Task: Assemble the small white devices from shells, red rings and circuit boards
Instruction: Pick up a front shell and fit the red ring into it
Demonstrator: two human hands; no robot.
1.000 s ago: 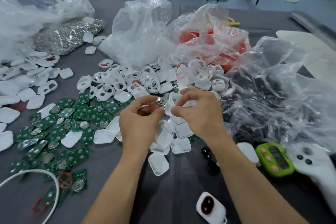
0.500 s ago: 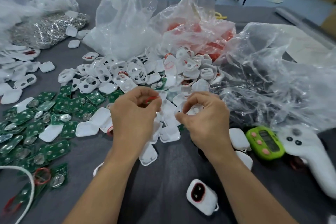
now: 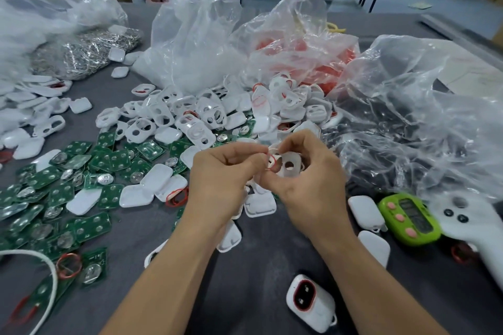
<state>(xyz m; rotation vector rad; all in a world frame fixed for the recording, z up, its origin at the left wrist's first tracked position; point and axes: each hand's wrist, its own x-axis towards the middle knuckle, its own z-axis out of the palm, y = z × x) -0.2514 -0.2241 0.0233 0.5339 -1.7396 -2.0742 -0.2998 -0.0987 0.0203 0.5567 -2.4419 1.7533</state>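
1. The right hand (image 3: 310,190) curls round a white shell (image 3: 290,171) above the middle of the table (image 3: 258,253). Its holed face is turned toward the other hand, probably to take the ring.
2. The left hand (image 3: 220,185) pinches a red ring (image 3: 270,162) at the shell's edge, fingertips tight for fine seating.
3. Circuit boards (image 3: 109,158) lie spread toward the left edge, within easy reach.

Bare desk (image 3: 266,261) open just left of the green timer (image 3: 409,219), white shells (image 3: 206,119) heaped beyond that gap, circuit boards (image 3: 81,198) spread far left, plastic bags (image 3: 408,117) banked behind it, white controller (image 3: 476,228) crowding its right.
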